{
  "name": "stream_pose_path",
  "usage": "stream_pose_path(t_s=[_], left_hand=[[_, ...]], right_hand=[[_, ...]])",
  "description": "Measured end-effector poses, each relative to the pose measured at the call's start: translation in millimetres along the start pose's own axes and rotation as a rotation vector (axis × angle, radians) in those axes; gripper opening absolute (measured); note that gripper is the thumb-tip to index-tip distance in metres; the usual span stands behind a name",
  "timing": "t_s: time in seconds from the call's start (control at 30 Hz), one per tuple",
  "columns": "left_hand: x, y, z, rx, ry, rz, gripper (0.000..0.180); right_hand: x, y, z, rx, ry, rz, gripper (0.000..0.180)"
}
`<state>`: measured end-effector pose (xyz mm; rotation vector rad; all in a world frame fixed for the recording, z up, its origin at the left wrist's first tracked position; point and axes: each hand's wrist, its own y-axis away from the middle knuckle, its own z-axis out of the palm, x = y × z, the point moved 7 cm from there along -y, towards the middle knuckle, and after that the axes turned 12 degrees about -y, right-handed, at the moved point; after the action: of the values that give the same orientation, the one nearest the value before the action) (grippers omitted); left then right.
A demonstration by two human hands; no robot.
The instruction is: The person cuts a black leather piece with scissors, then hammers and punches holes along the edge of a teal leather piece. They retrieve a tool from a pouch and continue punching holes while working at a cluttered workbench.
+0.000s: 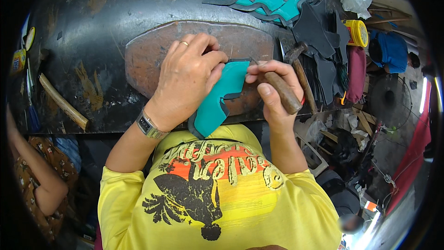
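Right hand is gripping a brown wooden-handled tool; left hand is touching a curvy teal, dark-edged panel overhanging the flat brown slab, can't tell if pinching. That overhang's probably risking slips, scratches.

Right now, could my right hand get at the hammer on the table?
Probably yes: the hammer lies just to the right of your right hand, with nothing visible blocking the way. That hand is gripping a wooden-handled tool, though, so you'd likely need to free it first.
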<state>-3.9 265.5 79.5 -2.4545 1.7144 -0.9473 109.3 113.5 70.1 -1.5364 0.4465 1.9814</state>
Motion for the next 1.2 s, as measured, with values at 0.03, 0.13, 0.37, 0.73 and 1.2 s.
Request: stream_pose_path(t_s=[0.03,0.13,0.37,0.73,1.2], left_hand=[[0.0,-0.3,1.0,-0.008,-0.002,-0.005,0.019],[-0.1,4.1,-1.0,0.013,-0.004,-0.049,0.021],[-3.7,12.7,-1.0,0.009,0.016,-0.111,0.023],[-5.6,10.2,-1.3,0.001,0.041,-0.123,0.021],[-7.6,10.3,-0.7,0.002,0.052,-0.127,0.017]], right_hand=[[5.0,1.7,0.7,0.033,0.008,0.007,0.027],[5.7,0.4,9.0,-0.038,0.307,-0.152,0.017],[2.9,0.1,15.7,-0.05,0.386,-0.253,0.02],[0.9,-6.3,15.3,-0.078,0.411,-0.379,0.019],[0.1,-2.6,26.0,-0.188,0.465,-0.396,0.023]])
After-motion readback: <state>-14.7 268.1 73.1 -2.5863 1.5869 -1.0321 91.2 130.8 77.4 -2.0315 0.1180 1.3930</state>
